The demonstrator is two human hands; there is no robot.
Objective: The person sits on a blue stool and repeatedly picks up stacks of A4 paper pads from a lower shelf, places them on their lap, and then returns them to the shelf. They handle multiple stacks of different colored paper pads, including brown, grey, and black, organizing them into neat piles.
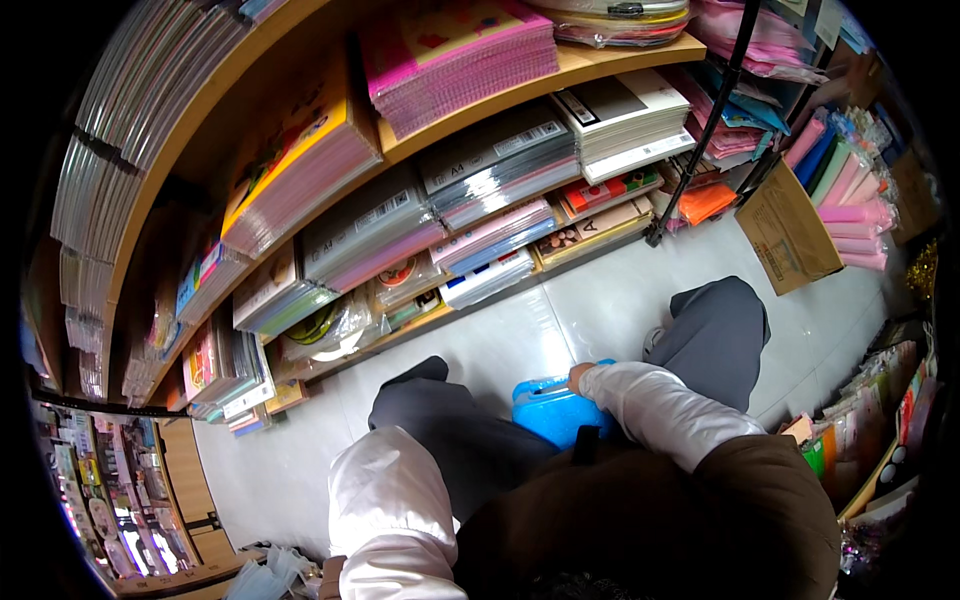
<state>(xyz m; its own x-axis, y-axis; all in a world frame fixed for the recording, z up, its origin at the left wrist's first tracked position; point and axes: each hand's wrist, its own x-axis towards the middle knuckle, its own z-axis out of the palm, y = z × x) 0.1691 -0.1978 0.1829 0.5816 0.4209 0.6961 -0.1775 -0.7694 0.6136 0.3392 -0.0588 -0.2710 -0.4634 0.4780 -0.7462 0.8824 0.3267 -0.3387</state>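
A blue plastic stool stands on the floor between the person's grey-trousered legs. My right hand is at its top edge, with the fingers around the rim by an opening. The white sleeve of the right arm comes in from the lower right. On the left side, the white-sleeved arm hangs down beside the left knee, and my left hand is out of view. In front of the knees, packs of A4 paper and plastic sleeves fill the low wooden shelves.
A wooden shelf edge curves across the front, carrying stacked booklets. At the right, a black metal pole meets the floor near a cardboard box of pink rolls. More goods stand behind at lower right; a display rack is at lower left.
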